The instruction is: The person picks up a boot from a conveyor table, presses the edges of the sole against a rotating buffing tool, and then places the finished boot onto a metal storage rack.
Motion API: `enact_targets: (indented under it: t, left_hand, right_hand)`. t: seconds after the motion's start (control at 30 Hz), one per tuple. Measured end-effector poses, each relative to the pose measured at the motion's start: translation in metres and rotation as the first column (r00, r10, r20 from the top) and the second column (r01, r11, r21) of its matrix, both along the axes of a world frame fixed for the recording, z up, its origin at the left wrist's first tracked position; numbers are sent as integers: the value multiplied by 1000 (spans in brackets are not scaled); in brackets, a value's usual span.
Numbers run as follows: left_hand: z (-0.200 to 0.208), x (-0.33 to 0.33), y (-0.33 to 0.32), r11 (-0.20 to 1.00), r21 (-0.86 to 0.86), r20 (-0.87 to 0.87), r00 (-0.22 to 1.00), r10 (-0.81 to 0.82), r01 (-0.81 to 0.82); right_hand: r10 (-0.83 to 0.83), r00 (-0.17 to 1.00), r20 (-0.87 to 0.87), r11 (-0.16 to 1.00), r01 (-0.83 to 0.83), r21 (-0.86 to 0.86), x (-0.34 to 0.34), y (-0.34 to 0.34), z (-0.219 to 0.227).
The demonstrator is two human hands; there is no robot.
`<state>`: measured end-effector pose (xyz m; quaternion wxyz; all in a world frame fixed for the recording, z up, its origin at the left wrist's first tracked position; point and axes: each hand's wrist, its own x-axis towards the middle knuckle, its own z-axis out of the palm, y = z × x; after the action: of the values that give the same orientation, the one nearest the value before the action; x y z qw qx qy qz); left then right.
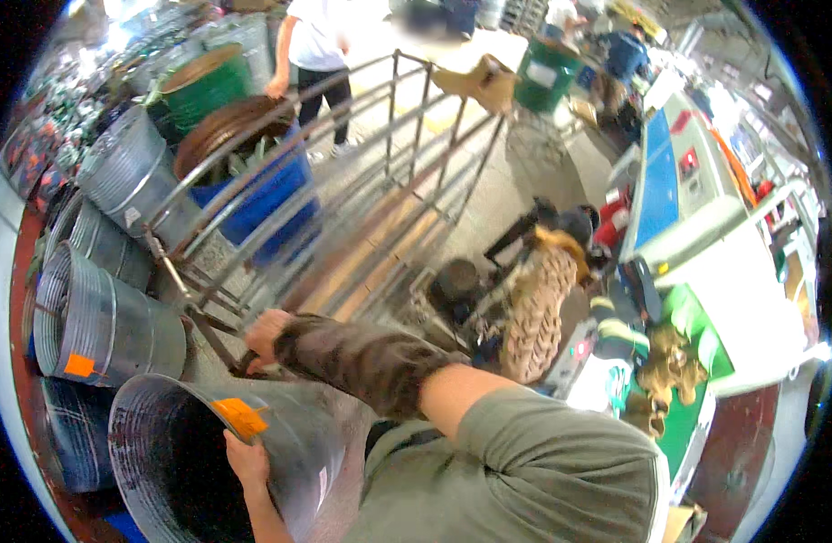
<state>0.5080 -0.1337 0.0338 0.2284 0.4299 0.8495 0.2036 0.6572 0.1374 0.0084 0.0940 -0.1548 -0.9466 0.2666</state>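
My left hand [247,460] grips the rim of a large grey metal drum [298,443], which is tipped so that its dark, ribbed mouth faces left. An orange label [240,417] is stuck to the rim right above my fingers. My right arm, in a dark brown sleeve cover [361,362], reaches across to the left. At its end my right hand [267,338] is closed around the near end of a metal-barred cart [380,195]; its fingers are partly hidden. The cart has long rails, a brown board bottom and looks smeared by motion.
Several grey drums [117,317] line the left side. Beyond the cart stand a blue barrel [253,208] and a person [316,45] in a white top. A textured brown roll-like piece [540,312] and a green-topped workbench [692,425] lie to my right.
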Motion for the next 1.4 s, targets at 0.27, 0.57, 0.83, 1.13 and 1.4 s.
enact_targets:
  t: [0.27,0.57,0.83,1.13,1.4]
  left_hand:
    - [8,12,-3,995,-102,-81,997,-9,1]
    - [6,178,24,574,412,-432,707,-560,707]
    - [21,447,104,704,250,917,71,-392,665]
    - [-20,433,152,578,357,934,-294,-205,734]
    - [-1,423,155,483,392,919,-349,-181,783]
  right_hand:
    - [-285,950,127,951,264,161,-19,-33,30]
    - [-681,685,-261,727,676,-121,299,-167,91]
    - [-869,-80,-489,-129,989,68,500,-135,110]
    - [-950,-186,-249,-242,946,217,500,-97,93]
    - [-961,-151,-230,-225,912,343,495,-95,85]
